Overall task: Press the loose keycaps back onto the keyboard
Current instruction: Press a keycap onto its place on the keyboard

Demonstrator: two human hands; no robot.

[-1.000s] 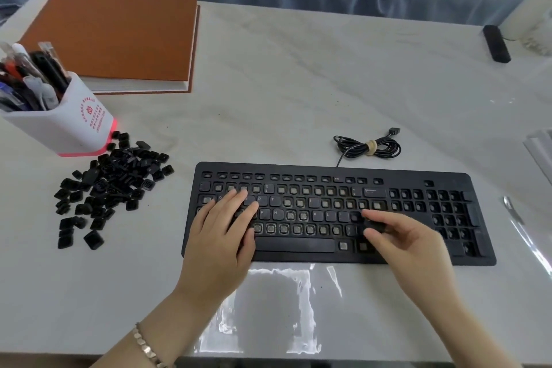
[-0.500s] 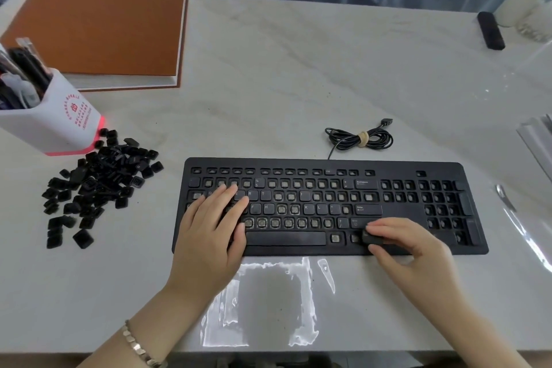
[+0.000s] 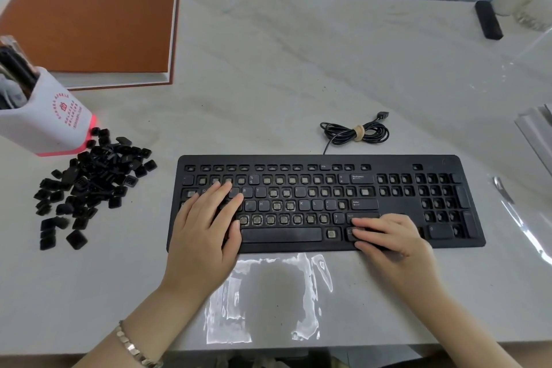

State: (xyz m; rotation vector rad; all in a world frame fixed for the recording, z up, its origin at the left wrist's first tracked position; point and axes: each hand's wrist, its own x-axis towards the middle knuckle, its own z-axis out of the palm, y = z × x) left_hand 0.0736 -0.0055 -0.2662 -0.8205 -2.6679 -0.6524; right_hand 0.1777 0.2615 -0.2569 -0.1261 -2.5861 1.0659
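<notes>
A flat black plastic keyboard (image 3: pixel 325 203) lies near the front edge of a pale, marble-veined bench (image 3: pixel 283 69), w/ many sockets bare, showing small square stems, while a few caps (R, T, H, K, L, Enter, Backspace, the space bar) sit in place. The left hand (image 3: pixel 206 227) lies palm down over the kbd's left end, fingers spread and flat on the upper letter rows, gripping nothing; a metal-link bracelet (image 3: pixel 134 346) circles the wrist. The right hand (image 3: pixel 388 236) rests at the bottom row right of the space bar, fingers extended and pressed onto a dark key there; whether a loose cap sits under the fingertips cannot be told, since they cover it. The loose keycaps (image 3: pixel 89 182), small glossy black squares, are heaped well left of the kbd, just beside a white pen holder (image 3: pixel 44 122) w/ red print and a pink base, cut off by the left edge. Behind it lies a rust-brown hardcover book (image 3: pixel 89 21). The kbd's cable (image 3: pixel 355 131) is coiled and tied just behind the board. A shiny clear film (image 3: pixel 268 299) (wrinkled, glare-streaked) lies in front of the kbd. A small black block (image 3: pixel 488 19) at far right is too small to identify.
</notes>
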